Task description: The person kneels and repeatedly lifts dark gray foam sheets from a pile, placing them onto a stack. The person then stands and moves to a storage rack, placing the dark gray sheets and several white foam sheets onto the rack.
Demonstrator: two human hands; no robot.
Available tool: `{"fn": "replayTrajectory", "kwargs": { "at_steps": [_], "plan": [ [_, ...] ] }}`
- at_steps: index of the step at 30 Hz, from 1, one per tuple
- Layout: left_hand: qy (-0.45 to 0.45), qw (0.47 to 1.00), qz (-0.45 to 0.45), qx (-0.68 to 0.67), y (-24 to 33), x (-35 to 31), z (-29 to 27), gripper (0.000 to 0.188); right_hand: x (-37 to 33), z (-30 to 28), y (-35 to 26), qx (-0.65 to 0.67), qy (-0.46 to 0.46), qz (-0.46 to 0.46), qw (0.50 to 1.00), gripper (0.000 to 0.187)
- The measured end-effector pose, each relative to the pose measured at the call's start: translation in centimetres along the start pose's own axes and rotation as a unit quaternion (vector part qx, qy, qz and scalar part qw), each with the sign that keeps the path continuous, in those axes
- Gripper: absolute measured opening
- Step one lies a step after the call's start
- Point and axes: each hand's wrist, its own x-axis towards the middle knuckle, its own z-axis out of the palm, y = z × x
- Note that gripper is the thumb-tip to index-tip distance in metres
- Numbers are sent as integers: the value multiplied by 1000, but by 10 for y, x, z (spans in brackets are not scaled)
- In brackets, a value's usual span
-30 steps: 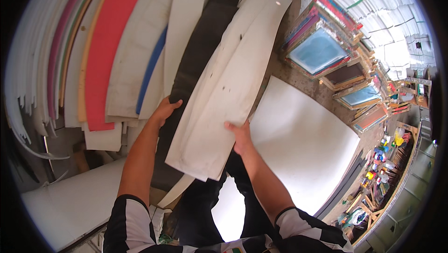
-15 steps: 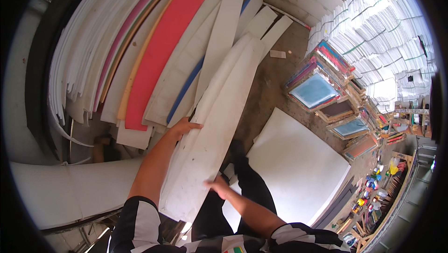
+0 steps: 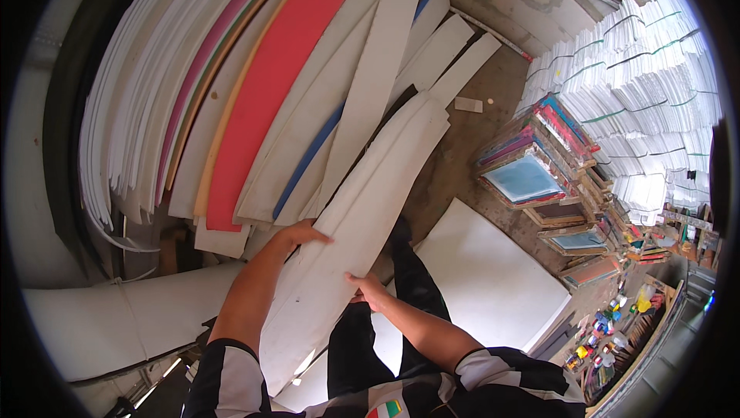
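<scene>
A long bundle of white sheets, scuffed and laid against one another, slants from near my body up toward the far middle. My left hand grips its left edge, thumb on top and fingers hidden beneath. On the right edge, lower down, my right hand is closed with the thumb over the top face and the fingers curled under. Upright sheets lean behind the bundle on the left, among them a red one and a blue one.
A large white sheet lies on the floor to the right. Framed screens are stacked beyond it, with tied piles of white sheets behind. Small bottles and tubs crowd the lower right. A white roll lies at the left.
My right hand has moved from beside the bundle's right edge to a grip on it. The bundle's far end sits lower in view, and the whole view has shifted slightly.
</scene>
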Motion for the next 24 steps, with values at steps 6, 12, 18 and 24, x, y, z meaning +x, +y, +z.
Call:
{"fn": "replayTrajectory", "kwargs": {
  "at_steps": [6, 12, 18, 24],
  "plan": [
    [14, 999, 20, -37, 25, -10, 19, 86, 13, -35, -29, 58, 74, -78, 993, 67],
    [15, 997, 55, -56, 76, -18, 39, 87, 33, -48, -67, 290, 141, -199, 925, 68],
    [-6, 993, 55, -107, 128, -51, 47, 99, -19, -63, -164, 332, -54, -126, 933, 72],
    [-40, 976, 149, -151, 165, -112, 50, 107, -86, -32, -207, 290, -123, -134, 940, 56]
  ]
}}
